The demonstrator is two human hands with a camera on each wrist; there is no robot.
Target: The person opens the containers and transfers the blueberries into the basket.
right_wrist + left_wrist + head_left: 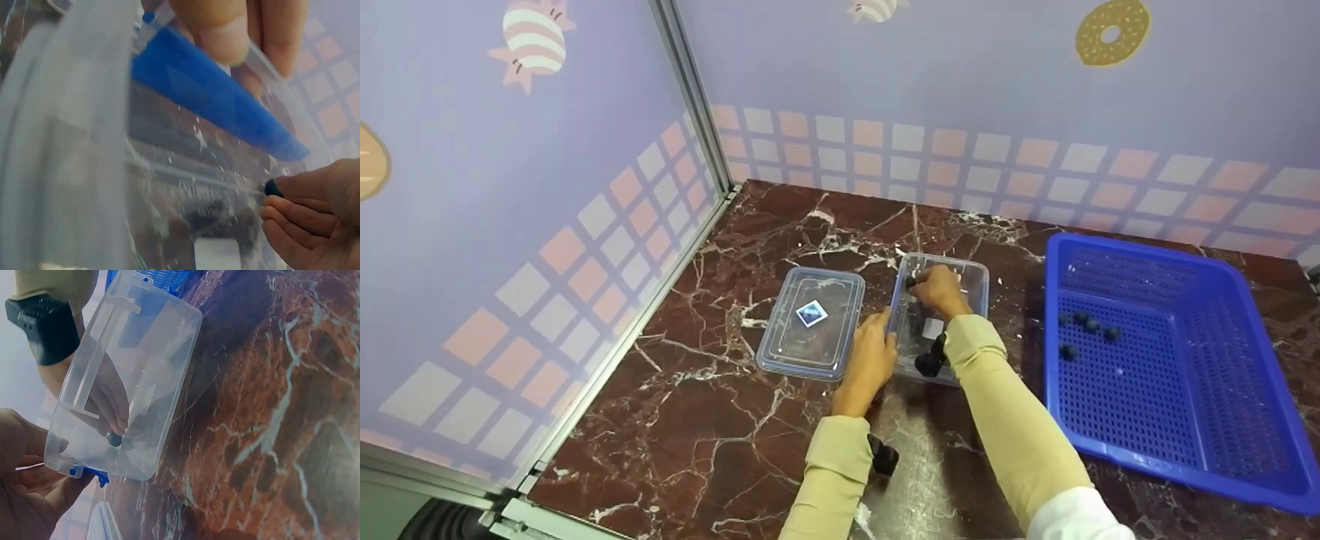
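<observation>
A clear plastic box (pixel 984 289) with blue side latches stands without its lid on the marbled table. My left hand (pixel 872 352) grips the box's left side, its thumb (pixel 225 42) over the wall near a blue latch (pixel 219 93). Inside the box, my right hand (pixel 937 289) pinches a small dark green ball (pixel 273 188) between thumb and fingers, low near the far end. Through the clear wall in the left wrist view, that ball shows at the right fingertips (pixel 121 423). A white square (pixel 933 328) lies at the box's bottom.
The clear lid (pixel 810 349), with a blue-and-white sticker (pixel 811 313), lies left of the box. At the right stands a large blue basket (pixel 1054 300) holding several dark green balls (pixel 1112 334). Patterned walls (pixel 960 154) bound the table behind and at left.
</observation>
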